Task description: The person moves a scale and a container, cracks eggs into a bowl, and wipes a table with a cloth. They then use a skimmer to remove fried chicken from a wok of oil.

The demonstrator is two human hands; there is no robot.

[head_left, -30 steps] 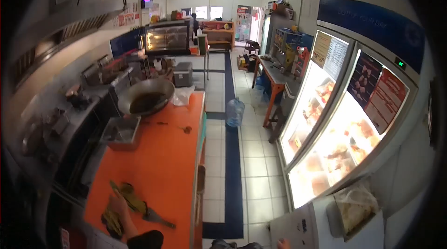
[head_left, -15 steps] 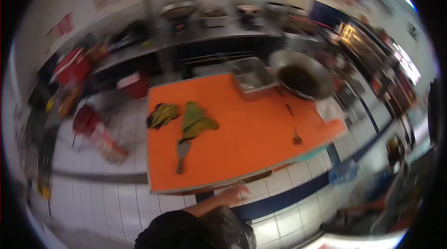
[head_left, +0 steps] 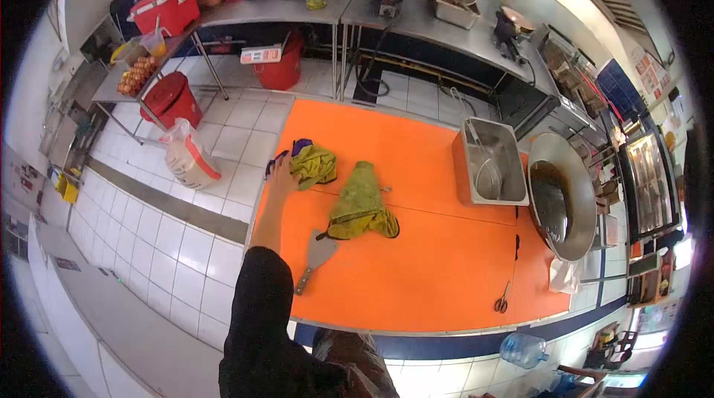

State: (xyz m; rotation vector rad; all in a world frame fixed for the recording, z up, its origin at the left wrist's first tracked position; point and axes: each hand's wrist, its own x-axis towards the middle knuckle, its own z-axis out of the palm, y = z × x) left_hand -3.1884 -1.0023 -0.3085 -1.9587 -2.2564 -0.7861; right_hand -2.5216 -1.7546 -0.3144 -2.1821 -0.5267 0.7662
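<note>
My left hand reaches over the left edge of the orange table, its fingers closed on the dark purple cuff of a yellow-green work glove. Another yellow-green glove lies crumpled to the right of it. Below that glove, a metal scraper rests flat, its handle pointing toward the front edge. Black-handled scissors lie near the table's front right. My right hand is not in view.
A metal tray and a large wok with dark liquid stand at the right. Red buckets, a filled plastic bag and a steel counter are beyond the table. A blue water bottle lies front right.
My left hand has moved from the table's front edge to the glove at the left edge and closed on its cuff. The camera view has turned, and the picture is sharper.
</note>
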